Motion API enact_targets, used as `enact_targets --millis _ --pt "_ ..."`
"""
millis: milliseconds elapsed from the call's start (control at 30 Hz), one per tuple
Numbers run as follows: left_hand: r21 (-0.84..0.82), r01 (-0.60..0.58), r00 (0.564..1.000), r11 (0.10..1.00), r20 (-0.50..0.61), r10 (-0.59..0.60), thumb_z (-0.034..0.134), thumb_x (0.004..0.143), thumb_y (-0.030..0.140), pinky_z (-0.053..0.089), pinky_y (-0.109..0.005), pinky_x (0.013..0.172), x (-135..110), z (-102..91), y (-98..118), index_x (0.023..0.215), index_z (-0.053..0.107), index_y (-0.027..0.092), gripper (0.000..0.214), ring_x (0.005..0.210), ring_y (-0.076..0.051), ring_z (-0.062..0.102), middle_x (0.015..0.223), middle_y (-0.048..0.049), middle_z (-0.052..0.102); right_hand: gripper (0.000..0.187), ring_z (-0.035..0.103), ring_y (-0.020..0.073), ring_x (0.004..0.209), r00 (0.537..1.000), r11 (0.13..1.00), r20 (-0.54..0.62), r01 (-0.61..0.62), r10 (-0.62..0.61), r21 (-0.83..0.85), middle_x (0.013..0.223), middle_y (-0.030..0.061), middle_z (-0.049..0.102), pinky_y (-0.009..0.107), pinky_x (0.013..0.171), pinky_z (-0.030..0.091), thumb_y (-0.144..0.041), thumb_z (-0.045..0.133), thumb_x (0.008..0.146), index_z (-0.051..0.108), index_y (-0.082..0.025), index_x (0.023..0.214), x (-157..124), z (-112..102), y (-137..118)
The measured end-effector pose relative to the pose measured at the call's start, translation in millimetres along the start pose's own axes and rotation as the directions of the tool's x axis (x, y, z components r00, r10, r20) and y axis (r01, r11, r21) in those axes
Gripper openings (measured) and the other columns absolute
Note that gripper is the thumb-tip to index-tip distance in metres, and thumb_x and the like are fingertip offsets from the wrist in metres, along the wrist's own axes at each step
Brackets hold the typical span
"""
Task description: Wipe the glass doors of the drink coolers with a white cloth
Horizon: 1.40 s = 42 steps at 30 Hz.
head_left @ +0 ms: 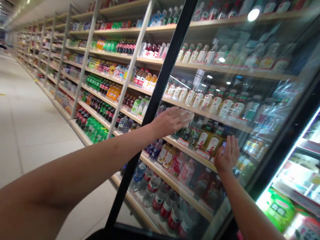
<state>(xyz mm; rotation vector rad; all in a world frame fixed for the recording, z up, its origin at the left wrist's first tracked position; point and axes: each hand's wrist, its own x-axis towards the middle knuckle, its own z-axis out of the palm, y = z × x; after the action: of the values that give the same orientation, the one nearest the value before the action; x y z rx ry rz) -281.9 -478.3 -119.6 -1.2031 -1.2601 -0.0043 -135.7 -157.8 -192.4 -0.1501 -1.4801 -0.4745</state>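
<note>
A glass fridge door [250, 66] with a black frame [160, 86] stands swung out in front of me, and shelves of bottled drinks show through it. My left hand [172, 120] lies flat on the glass near the frame, fingers stretched out and a little blurred. My right hand [227, 156] presses on the glass lower and further right, fingers pointing up and apart. A small bluish spot shows by its fingertips; I cannot make out what it is. Neither hand grips anything.
Long open shelves [100, 86] of bottled drinks run down the aisle to the left, beside a pale tiled floor [30, 126]. At the lower right the lit fridge interior [295, 186] holds green and white packages [278, 208].
</note>
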Motion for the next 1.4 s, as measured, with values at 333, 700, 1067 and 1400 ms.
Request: enact_targets --millis 333,700,1067,1400 --pt "-0.150 -0.077 0.986 0.986 0.135 0.098 0.045 0.100 0.016 0.022 -0.045 0.129 13.2 16.2 14.6 0.152 0.042 0.024 0.053 0.154 -0.025 0.021 0.164 0.0007 0.032 0.056 0.037 0.0290 0.148 1.000 1.000 0.021 -0.010 0.010 -0.008 0.153 0.0189 0.047 0.053 0.118 0.037 -0.022 0.039 0.099 0.038 -0.012 0.154 0.3 -1.6 -0.6" --pt "-0.267 -0.078 0.972 0.960 0.193 0.133 0.045 0.101 0.020 0.013 -0.043 0.131 32.6 23.1 23.0 0.149 0.047 0.032 0.050 0.155 -0.020 0.016 0.164 0.0067 0.031 0.058 0.038 0.0298 0.148 1.000 1.000 -0.009 0.018 -0.018 0.009 0.153 0.0190 0.046 0.054 0.118 0.037 -0.020 0.042 0.098 0.036 -0.013 0.155 0.3 -0.6 1.3" --pt "-0.175 0.192 0.981 0.966 0.038 -0.188 0.044 0.097 0.012 0.011 -0.050 0.130 61.1 28.1 5.7 0.152 0.041 0.026 0.057 0.156 -0.024 0.011 0.166 0.0001 0.027 0.059 0.035 0.0289 0.149 1.000 1.000 0.012 -0.001 0.001 0.013 0.155 0.0184 0.044 0.053 0.119 0.035 -0.021 0.040 0.099 0.034 -0.015 0.157 -0.1 -0.7 0.7" --pt "-0.171 0.140 0.988 0.975 0.082 -0.128 0.043 0.095 0.012 0.005 -0.046 0.130 71.8 23.1 -3.1 0.152 0.042 0.030 0.059 0.156 -0.019 0.013 0.166 0.0037 0.026 0.058 0.036 0.0294 0.149 1.000 1.000 0.014 0.002 -0.002 0.010 0.155 0.0190 0.044 0.054 0.118 0.036 -0.022 0.039 0.099 0.034 -0.014 0.156 -0.6 -0.5 0.8"
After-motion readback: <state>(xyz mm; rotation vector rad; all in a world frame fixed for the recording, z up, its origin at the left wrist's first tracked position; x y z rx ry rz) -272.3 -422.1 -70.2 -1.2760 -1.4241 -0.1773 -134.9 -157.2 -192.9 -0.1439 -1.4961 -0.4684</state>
